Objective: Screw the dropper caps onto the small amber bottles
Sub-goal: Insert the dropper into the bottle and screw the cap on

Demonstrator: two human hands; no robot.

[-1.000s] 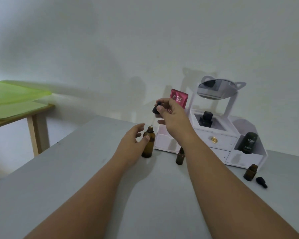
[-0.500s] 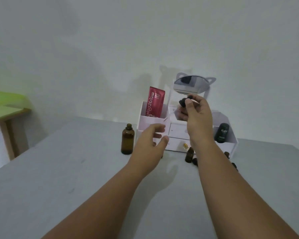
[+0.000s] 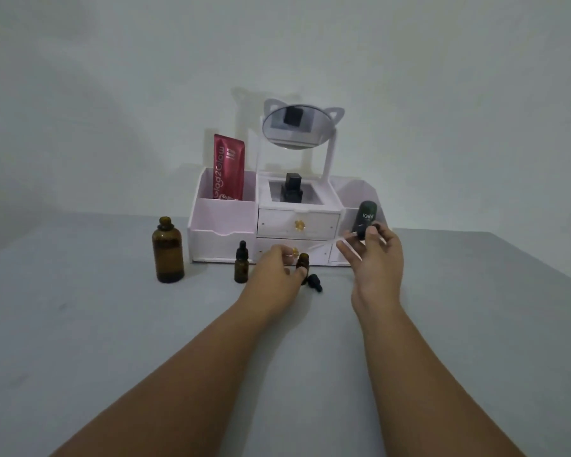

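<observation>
I see a grey table (image 3: 80,324) against a pale wall. A white organizer (image 3: 223,222) sits at its far edge, with a cat-ear mirror (image 3: 297,130) on a post above it.

Both forearms reach in from the bottom of the frame. The left hand (image 3: 272,270) is low, just in front of the organizer's drawers, with thumb and fingers curled round the open small bottle (image 3: 302,259). That bottle stands upright on the table, neck bare. The right hand (image 3: 378,262) is raised to the right of it and pinches the held dropper cap (image 3: 360,231) by its black bulb between thumb and forefinger. The glass pipette points left and down toward the open small bottle and is not in the neck.

The large amber bottle (image 3: 168,252) stands uncapped and upright, left of the organizer. The red tube (image 3: 228,168) stands in the left compartment. The dark Kahf bottle (image 3: 366,216) is in the right compartment, partly behind the right hand's fingers. The black bottle (image 3: 291,189) is in the centre well, and the mirror reflects it.

The capped small bottle (image 3: 241,267) stands upright just left of the left hand with its dropper on. The loose dropper cap (image 3: 314,282) lies on its side on the table, just beside the open small bottle, on its near-right side.
</observation>
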